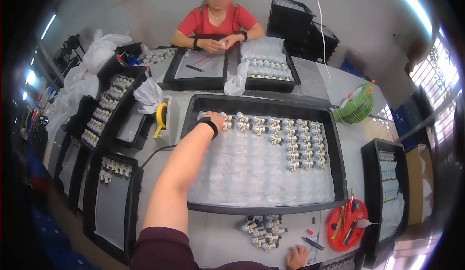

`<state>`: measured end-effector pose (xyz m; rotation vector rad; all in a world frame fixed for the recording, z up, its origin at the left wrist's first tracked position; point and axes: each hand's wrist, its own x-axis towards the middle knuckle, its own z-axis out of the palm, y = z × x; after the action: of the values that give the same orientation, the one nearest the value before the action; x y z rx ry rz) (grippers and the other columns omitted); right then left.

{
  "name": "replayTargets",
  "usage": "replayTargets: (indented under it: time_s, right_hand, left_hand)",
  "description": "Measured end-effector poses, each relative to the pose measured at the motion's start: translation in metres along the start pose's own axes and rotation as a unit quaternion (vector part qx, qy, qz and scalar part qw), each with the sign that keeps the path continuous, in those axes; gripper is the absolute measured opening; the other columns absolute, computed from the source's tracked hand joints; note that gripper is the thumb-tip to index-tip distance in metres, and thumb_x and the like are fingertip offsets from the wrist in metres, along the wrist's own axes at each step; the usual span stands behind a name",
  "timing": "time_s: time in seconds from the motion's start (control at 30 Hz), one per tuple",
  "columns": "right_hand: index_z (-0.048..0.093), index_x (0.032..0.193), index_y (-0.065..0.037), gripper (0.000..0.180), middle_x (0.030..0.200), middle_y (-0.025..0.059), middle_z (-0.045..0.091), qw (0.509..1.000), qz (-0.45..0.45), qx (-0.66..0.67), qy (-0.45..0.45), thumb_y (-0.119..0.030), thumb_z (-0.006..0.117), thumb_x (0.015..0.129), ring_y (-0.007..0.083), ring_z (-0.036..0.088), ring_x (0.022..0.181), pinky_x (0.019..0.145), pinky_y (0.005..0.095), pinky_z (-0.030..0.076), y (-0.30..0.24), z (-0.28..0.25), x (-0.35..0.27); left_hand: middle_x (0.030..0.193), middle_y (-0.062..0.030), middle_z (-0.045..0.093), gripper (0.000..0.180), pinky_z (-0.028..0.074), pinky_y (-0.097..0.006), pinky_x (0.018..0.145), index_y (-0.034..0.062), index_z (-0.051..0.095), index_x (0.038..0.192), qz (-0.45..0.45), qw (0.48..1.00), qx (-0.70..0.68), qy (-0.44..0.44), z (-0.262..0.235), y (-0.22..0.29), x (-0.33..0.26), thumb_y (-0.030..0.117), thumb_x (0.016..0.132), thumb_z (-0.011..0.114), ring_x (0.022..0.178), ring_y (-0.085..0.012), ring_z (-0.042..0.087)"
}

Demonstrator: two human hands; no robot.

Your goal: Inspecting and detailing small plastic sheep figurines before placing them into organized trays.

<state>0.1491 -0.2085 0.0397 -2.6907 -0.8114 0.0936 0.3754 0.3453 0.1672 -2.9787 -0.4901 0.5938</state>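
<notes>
My left hand reaches into the far left corner of a large black tray. Its fingers are closed and bent down among small white-and-grey figurines; what lies between the fingertips is hidden. The figurines stand in a row along the tray's far side and in columns at its right, on a white padded sheet. At the near table edge rests my right hand, fingers curled in, their inner side hidden. Beside it lie a dark pen and a small red block. More figurines cluster left of that hand.
A red dish with brushes stands near right, a green fan beyond it. Black trays flank the left, another the right. A yellow tape roll sits left. Across the table, a person handles a small white piece.
</notes>
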Motion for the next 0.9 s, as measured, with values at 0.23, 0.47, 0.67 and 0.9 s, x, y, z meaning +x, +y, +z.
replayTargets:
  time_s: [0.23, 0.47, 0.67, 0.9]
  right_hand:
    - [0.052, 0.086, -0.013, 0.024, 0.086, 0.0097, 0.044, 0.998, -0.023, 0.011, 0.062, -0.018, 0.053, 0.063, 0.03, 0.043, 0.084, 0.073, 0.0443, 0.03, -0.002, 0.001, 0.012]
    - [0.053, 0.087, -0.013, 0.024, 0.085, 0.0085, 0.045, 0.999, -0.01, 0.008, 0.05, -0.016, 0.055, 0.063, 0.0277, 0.044, 0.084, 0.073, 0.0415, 0.031, -0.005, -0.007, 0.019]
    - [0.053, 0.09, -0.013, 0.025, 0.089, 0.0081, 0.045, 1.0, 0.006, 0.012, 0.022, -0.017, 0.055, 0.065, 0.0271, 0.043, 0.089, 0.075, 0.0402, 0.031, -0.003, -0.008, 0.016]
    - [0.053, 0.091, -0.012, 0.025, 0.091, 0.0074, 0.046, 0.999, 0.003, 0.036, 0.025, -0.016, 0.056, 0.066, 0.0264, 0.043, 0.091, 0.076, 0.0397, 0.031, -0.003, -0.012, 0.013]
  left_hand:
    - [0.111, -0.0079, 0.049, 0.03, 0.04, -0.043, 0.082, 0.0099, 0.056, 0.107, -0.044, 0.992, 0.115, 0.031, 0.046, -0.014, 0.059, 0.013, 0.077, 0.051, 0.107, -0.0267, 0.042]
    - [0.112, -0.0087, 0.049, 0.048, 0.039, -0.046, 0.083, 0.0107, 0.054, 0.108, -0.052, 0.986, 0.158, 0.02, 0.032, -0.017, 0.059, 0.021, 0.064, 0.069, 0.105, -0.0288, 0.048]
    - [0.095, -0.0084, 0.055, 0.041, 0.044, -0.038, 0.077, 0.0075, 0.052, 0.098, 0.065, 0.966, 0.0, 0.252, -0.024, -0.011, -0.013, 0.014, 0.059, 0.066, 0.09, -0.0268, 0.055]
    - [0.101, -0.012, 0.051, 0.047, 0.043, -0.03, 0.081, 0.0031, 0.056, 0.097, 0.226, 0.875, -0.25, 0.348, -0.019, 0.09, -0.235, -0.004, 0.052, 0.064, 0.094, -0.026, 0.053]
